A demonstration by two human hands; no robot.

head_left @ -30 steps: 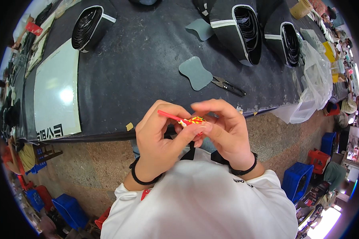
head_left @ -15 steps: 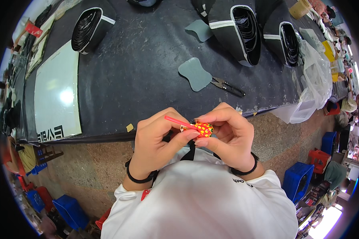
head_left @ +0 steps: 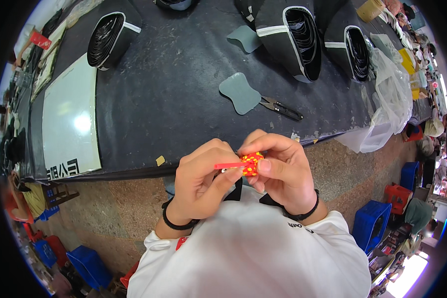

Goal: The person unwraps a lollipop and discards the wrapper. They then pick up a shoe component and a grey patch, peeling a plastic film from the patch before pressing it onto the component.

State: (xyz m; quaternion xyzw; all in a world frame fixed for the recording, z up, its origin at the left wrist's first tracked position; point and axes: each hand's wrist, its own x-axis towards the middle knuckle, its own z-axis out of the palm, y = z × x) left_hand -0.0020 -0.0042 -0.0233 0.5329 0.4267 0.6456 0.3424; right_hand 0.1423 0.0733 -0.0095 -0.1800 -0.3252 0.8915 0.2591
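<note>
Between my hands, in front of my chest, is a small red thing with yellow spots [head_left: 250, 160] and a thin red stick [head_left: 226, 166]; it looks like a wrapped lollipop. My left hand [head_left: 201, 180] is closed, pinching the stick end between thumb and forefinger. The spotted end sits in the pinch of my right hand [head_left: 286, 174], with the thumb pressed across it. My fingers hide part of the spotted end. A small pale bit shows beside the stick near my left thumb.
Ahead is a dark-covered table [head_left: 154, 104] bearing thread snips [head_left: 283, 109], grey rounded pieces [head_left: 240, 93] and black rolled stacks with white trim [head_left: 288, 44]. A white board [head_left: 70, 119] lies left. Clear plastic [head_left: 382, 119] hangs over the right edge; blue crates [head_left: 371, 226] stand on the floor.
The stick has swung from slanting to nearly level. My right thumb has moved up onto the spotted end, and my left hand has shifted slightly right.
</note>
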